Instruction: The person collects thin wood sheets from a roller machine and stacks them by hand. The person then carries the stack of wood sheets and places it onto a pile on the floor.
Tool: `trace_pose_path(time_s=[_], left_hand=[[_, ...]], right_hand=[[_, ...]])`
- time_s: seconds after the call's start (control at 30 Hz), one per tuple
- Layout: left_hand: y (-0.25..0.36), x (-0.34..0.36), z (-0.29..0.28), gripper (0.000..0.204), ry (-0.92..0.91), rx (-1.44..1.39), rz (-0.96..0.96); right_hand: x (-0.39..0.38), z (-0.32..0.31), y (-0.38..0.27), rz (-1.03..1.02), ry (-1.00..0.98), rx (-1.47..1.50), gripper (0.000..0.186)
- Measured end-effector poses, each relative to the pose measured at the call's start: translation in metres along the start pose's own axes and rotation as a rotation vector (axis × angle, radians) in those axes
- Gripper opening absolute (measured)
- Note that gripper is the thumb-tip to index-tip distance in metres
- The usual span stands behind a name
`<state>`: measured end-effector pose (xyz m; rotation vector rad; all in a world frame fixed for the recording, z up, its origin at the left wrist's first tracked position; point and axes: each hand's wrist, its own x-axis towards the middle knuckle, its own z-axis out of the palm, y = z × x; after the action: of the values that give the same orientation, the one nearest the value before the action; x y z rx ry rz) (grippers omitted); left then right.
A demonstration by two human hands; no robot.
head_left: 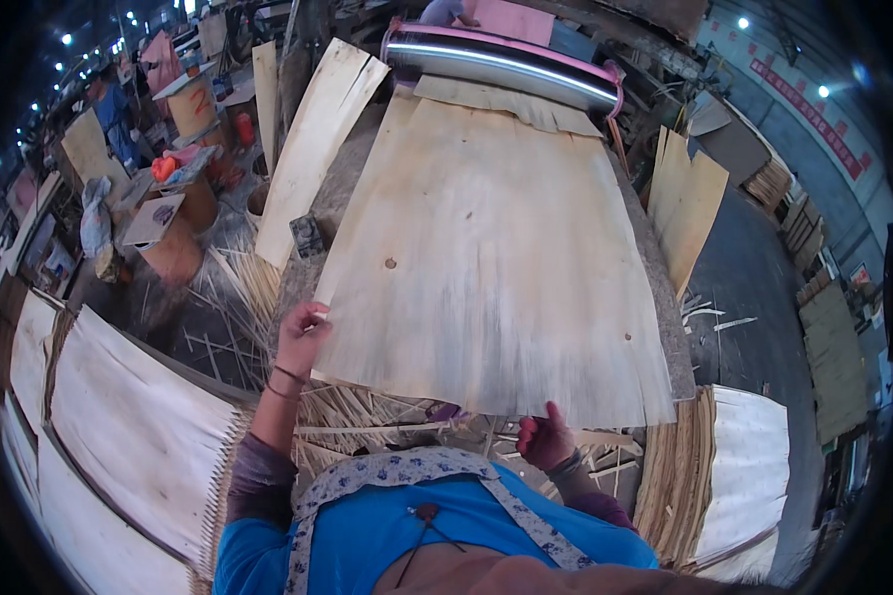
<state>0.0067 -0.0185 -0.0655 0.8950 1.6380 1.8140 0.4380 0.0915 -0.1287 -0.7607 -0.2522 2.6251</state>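
Observation:
A large pale wood veneer sheet (486, 258) with a few brown knots lies across the bench in front of me. At its left edge is my left hand (303, 335), with fingers curled in a pinch. A small pale bit shows at the fingertips; I cannot make out whether it is a sliver or the sheet's edge. My right hand (546, 441) is at the near edge, palm turned up. One finger stretches up to the sheet's edge, and the others are loosely bent with nothing visible in them.
A long machine with a bright light bar (501, 67) spans the bench's far end. Veneer stacks stand at left (144, 426) and right (744, 466). Narrow offcuts (357, 416) litter the floor below me. Leaning veneer pieces (318, 149) and drums (169, 243) are at left.

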Motion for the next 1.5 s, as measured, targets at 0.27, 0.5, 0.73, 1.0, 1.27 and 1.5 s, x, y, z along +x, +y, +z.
trace_pose_path(time_s=[0.27, 0.5, 0.73, 1.0, 1.27, 1.5], left_hand=[[-0.068, -0.012, -0.017, 0.031, 0.043, 0.058, -0.314], [-0.066, -0.029, -0.016, 0.032, 0.150, 0.095, -0.393], [-0.073, -0.051, -0.013, 0.031, 0.214, 0.092, -0.431], [-0.100, -0.038, 0.000, 0.036, 0.163, 0.753, -0.132], [-0.117, -0.018, 0.007, 0.041, -0.009, 0.966, -0.245], [-0.091, -0.003, 0.008, 0.033, 0.059, 0.896, -0.166]], right_hand=[[0.040, 0.018, -0.051, -0.206, 0.172, -0.266, 0.021], [0.121, 0.038, -0.132, -0.290, 0.261, -0.387, 0.016], [0.275, 0.019, -0.226, -0.333, 0.167, -0.241, 0.018], [0.296, 0.024, -0.182, -0.377, 0.017, -0.247, 0.031], [0.153, -0.012, -0.100, -0.188, -0.165, -0.505, 0.043], [0.069, 0.015, -0.057, 0.190, -0.128, -0.348, 0.040]])
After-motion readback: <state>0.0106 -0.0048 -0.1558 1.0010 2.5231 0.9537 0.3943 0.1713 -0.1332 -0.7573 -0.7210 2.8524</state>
